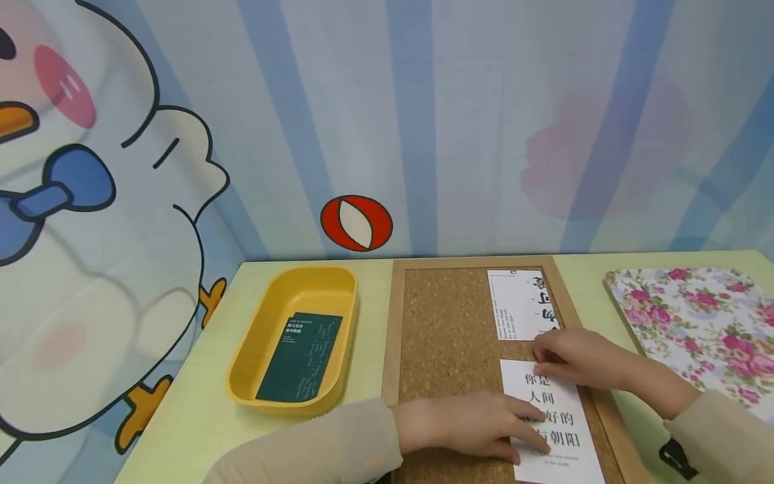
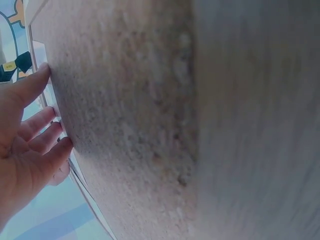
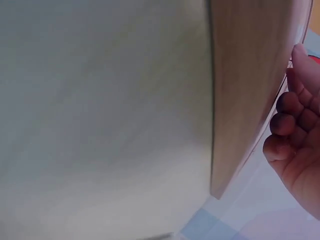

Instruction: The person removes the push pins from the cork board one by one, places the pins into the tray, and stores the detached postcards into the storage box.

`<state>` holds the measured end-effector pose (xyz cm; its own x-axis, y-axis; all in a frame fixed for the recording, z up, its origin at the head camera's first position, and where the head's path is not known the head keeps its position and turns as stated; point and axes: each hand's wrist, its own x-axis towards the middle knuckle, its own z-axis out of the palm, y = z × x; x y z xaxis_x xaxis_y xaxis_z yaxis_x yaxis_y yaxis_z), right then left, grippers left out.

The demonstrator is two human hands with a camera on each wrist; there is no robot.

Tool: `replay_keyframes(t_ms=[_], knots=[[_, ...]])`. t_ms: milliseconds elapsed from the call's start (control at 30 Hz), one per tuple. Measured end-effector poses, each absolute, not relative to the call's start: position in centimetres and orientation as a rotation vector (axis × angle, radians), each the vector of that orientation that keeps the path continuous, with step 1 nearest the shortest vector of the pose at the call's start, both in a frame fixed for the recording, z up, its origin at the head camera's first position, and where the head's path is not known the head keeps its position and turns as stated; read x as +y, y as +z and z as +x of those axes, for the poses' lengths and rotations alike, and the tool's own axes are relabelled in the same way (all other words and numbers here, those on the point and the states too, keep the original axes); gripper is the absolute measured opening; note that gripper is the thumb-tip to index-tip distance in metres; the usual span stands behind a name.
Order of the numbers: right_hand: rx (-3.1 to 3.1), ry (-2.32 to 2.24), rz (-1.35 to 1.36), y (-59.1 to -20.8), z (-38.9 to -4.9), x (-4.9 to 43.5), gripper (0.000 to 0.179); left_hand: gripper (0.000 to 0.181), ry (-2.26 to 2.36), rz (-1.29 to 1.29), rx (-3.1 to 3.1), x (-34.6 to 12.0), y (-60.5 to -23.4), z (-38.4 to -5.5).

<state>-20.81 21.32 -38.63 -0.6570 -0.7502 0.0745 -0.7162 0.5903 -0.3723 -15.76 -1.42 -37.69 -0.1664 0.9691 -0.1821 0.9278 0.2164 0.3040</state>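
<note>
The left hand [image 1: 471, 423] lay, fingers apart, on a card [image 1: 564, 428]; beyond them the right hand [image 1: 583, 359] curled, hold unclear. Uneven pressure risked skewing the card.

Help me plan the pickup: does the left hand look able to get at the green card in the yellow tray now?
Probably yes. The left hand touches the lower white card, but the yellow tray is open on top, left of the corkboard, and nothing visible covers the green card.

Pale green table [image 1: 205, 403] — yellow tray [image 1: 317, 288] left, framed corkboard [image 1: 447, 336] in middle, floral board [image 1: 701, 316] right
</note>
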Motion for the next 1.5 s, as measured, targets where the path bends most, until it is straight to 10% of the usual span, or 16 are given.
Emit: replay_keyframes(t_ms=[633, 1500], knots=[[2.838, -0.361, -1.629, -39.29, -20.37, 21.13, 0.021, 0.039, 0.195, 1.757, 2.157, -1.43, -37.62, -15.62], [2.821, -0.344, -1.169, -38.74, -20.23, 20.88, 0.019, 0.039, 0.205, 1.721, 2.151, -1.46, -37.67, -15.63]])
